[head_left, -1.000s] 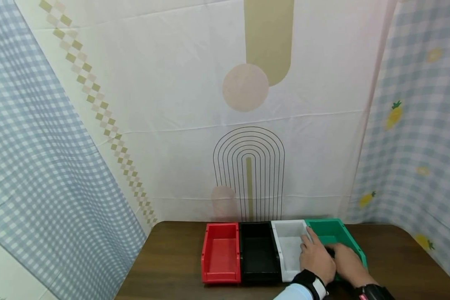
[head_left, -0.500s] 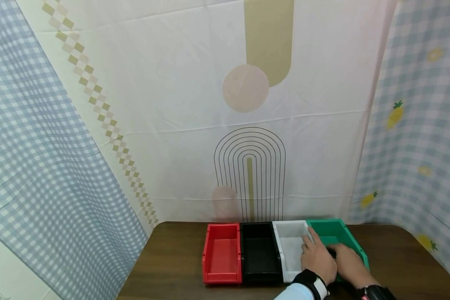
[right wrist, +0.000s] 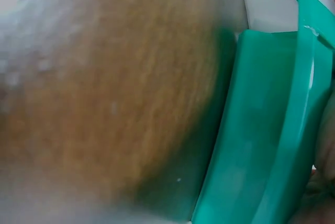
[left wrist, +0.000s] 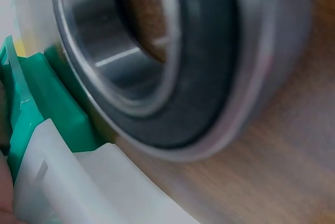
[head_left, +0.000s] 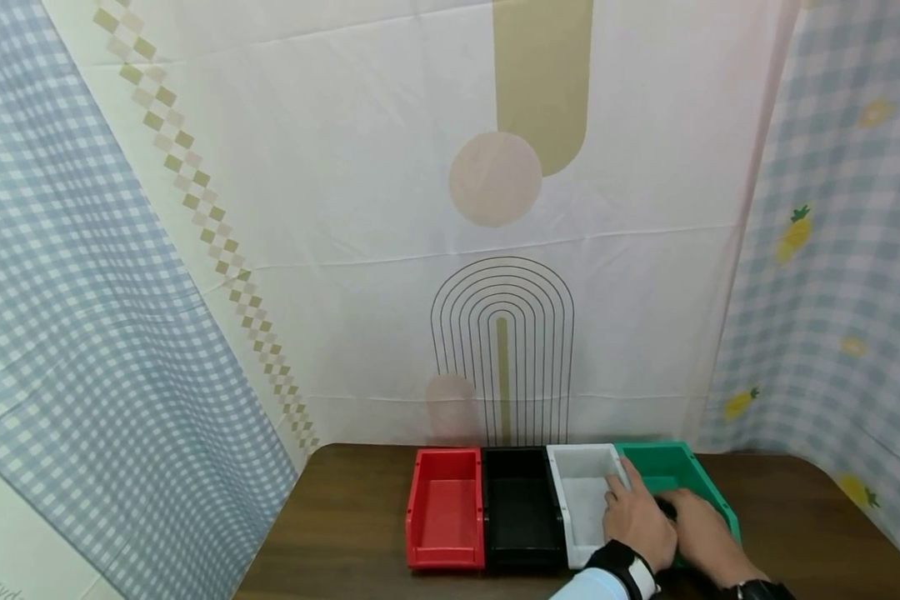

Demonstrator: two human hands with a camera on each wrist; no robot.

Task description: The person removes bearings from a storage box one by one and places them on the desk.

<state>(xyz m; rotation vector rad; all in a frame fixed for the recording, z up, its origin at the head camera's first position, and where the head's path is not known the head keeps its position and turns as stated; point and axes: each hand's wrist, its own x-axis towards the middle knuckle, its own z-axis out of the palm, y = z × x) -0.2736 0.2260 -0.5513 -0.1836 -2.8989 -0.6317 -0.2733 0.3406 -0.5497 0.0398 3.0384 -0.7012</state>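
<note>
My left hand lies over the wall between the white bin and the green bin. Two of its fingers stretch forward, and its thumb is hidden. Close beside it, my right hand reaches into the green bin, its fingertips out of sight. A small dark thing shows between the hands, too covered to name. In the left wrist view a large steel ball bearing with a black seal fills the foreground. Only a sliver of each hand shows at the edge of its own wrist view.
Left of the white bin stand a black bin and a red bin, side by side. All the bins are on a brown wooden table. A patterned cloth hangs behind it, with checked cloth on both sides.
The head view has shifted slightly. Both hands stay in nearly the same place, and the dark thing between them is a little more exposed.
</note>
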